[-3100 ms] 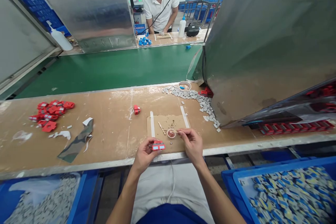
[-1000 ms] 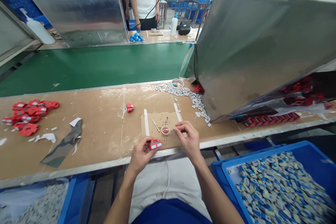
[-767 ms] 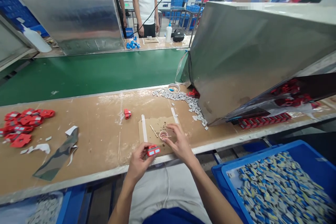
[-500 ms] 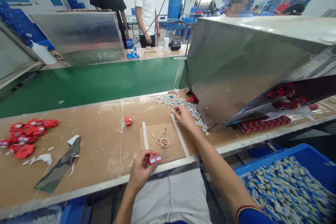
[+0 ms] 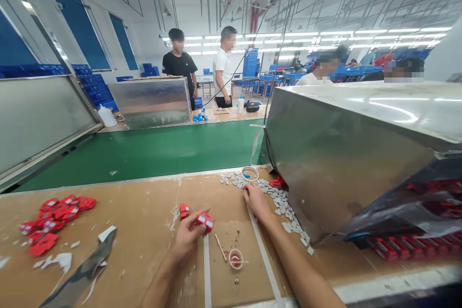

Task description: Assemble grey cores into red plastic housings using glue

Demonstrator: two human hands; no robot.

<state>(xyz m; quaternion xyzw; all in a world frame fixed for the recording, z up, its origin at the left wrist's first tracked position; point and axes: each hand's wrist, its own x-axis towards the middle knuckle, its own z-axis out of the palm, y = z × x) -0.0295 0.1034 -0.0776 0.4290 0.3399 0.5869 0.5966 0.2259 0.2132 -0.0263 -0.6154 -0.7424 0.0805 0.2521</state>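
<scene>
My left hand [image 5: 186, 238] is closed on a small red toy car body [image 5: 205, 221] with pale blue window patches, held above the table. Just behind it, another red piece [image 5: 184, 211] lies on the brown table top. At the near edge of a spread of small flat grey pieces [image 5: 285, 202] is my right hand [image 5: 255, 199], its fingers bent and pinched together. Whatever is between those fingertips is hidden. Below and between the hands stand a small cup [image 5: 236, 260] with a stick across it and a thin pale stick [image 5: 221, 248].
A heap of red pieces [image 5: 57, 216] and a camouflage strip [image 5: 90, 269] lie at left. A round lid [image 5: 250, 173] borders the grey pieces. Beyond runs a green belt [image 5: 173, 149]. A large metal box [image 5: 346, 159] blocks the right, red pieces in a row under it. Co-workers stand behind.
The view has tilted up. My left hand has moved forward over the table with the toy car body, now near the other red piece. My right hand stays by the grey pieces.
</scene>
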